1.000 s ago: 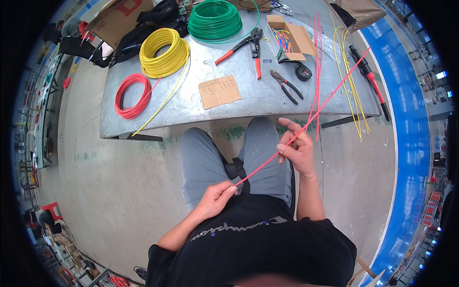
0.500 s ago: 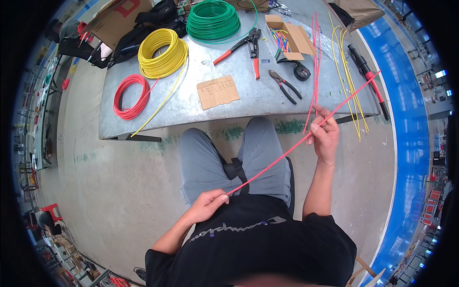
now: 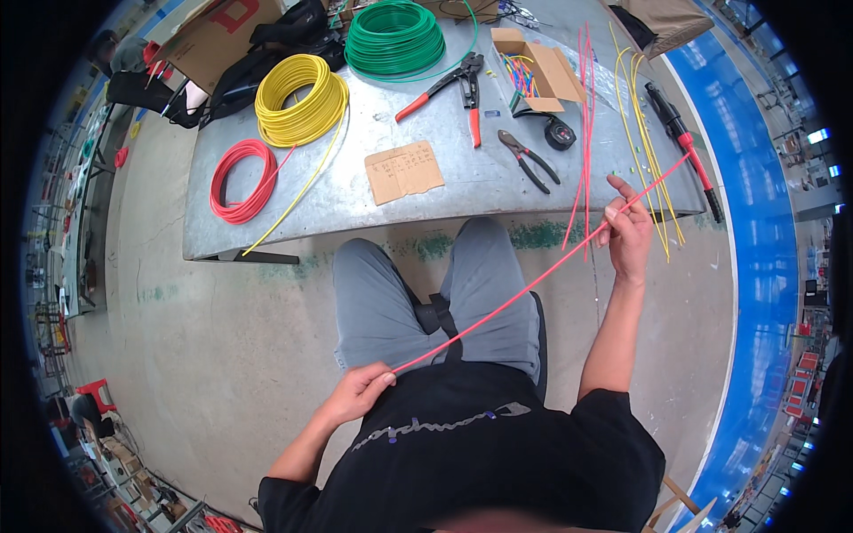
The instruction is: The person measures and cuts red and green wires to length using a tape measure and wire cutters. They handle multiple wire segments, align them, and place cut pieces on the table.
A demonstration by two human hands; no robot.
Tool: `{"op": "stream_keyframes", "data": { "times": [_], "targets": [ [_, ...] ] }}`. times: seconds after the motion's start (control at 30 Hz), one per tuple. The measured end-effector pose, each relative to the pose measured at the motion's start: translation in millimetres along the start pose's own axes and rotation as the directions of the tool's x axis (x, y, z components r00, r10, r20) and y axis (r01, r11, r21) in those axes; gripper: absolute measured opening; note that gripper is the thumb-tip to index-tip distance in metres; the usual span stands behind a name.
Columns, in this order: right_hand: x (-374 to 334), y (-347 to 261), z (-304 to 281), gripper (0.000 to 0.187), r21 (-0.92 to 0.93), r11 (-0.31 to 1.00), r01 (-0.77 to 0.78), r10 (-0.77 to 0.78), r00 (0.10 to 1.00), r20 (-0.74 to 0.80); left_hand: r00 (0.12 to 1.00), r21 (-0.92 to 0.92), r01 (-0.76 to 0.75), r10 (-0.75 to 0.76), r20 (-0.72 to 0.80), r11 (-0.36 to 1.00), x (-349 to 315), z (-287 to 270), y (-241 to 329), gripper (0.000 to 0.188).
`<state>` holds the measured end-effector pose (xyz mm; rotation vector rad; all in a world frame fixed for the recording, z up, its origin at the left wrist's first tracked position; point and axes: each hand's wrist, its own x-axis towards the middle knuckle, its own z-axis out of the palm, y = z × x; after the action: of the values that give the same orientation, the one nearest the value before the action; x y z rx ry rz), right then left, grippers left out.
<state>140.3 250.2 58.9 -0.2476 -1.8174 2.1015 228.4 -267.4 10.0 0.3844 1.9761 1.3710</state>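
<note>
More red wire now spans our two pinching grips, left hand farther back, right hand nearer the table's front-right corner.

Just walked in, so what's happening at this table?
A seated person holds a slanting red wire. The left hand grips it close to the body; the right hand pinches it farther along, by the table. On that lie a red coil, a yellow coil, a green coil and pliers.
</note>
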Motion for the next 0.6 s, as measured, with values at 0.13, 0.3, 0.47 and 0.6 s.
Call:
{"op": "stream_keyframes", "data": {
  "times": [0.13,0.3,0.47,0.6],
  "targets": [
    [4.6,4.1,-11.9,0.06,-0.013,0.999,-0.05,0.05,0.999,-0.01,0.997,0.087,-0.051,0.056,-0.051,0.995,-5.5,-2.3,-6.7,0.019],
    [7.2,6.9,-25.9,0.061,-0.031,0.998,-0.053,0.053,0.998,-0.018,0.996,0.192,-0.062,0.074,-0.057,0.979,-12.1,-10.2,-11.4,0.014],
    [13.7,7.6,-36.8,0.06,-0.021,0.999,-0.044,0.043,0.999,-0.029,0.983,0.231,-0.126,0.154,-0.105,0.965,-20.5,-14.6,-15.4,0.019],
    [11.1,15.1,-23.2,0.06,0.085,0.993,-0.08,0.082,0.996,-0.022,0.991,0.299,-0.059,0.093,-0.1,0.952,-15.6,-15.2,-20.1,0.019]
  ]
}}
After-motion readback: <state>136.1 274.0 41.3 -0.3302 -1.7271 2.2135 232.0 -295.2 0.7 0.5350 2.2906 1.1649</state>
